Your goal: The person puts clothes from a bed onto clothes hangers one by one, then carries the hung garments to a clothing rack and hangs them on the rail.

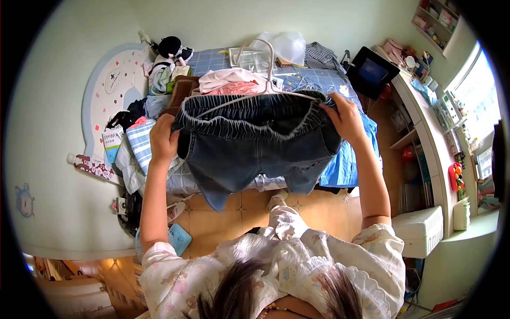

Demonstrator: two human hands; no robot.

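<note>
over the near side of the bed (208, 59), at arms' length: denim shorts (255, 154), held up by the gathered waistband, legs hanging loose. a white hanger (271, 66) sits at the waist opening, hook standing upright above it, its left arm slanting down inside the band. whether either end has caught firmly in the cloth, cannot tell.

left hand (163, 137) gripping the left corner of the waistband, fingers wrapped round it; right hand (346, 118) pinching the right corner, close by the hanger's end. both firm, band spread wide between them.

step in hand, as i judge it: fitting the shorts on the hanger. the next move seems to call for an even outward pull, the elastic held taut while each hanger end is seated; a slack corner could slip off.

further out: white and pink clothes (231, 81) heaped just behind the shorts, a striped cloth (140, 146) to the left, blue fabric (342, 167) at the right. beyond, a clear plastic bag (287, 49). below, tiled floor (228, 218).
</note>
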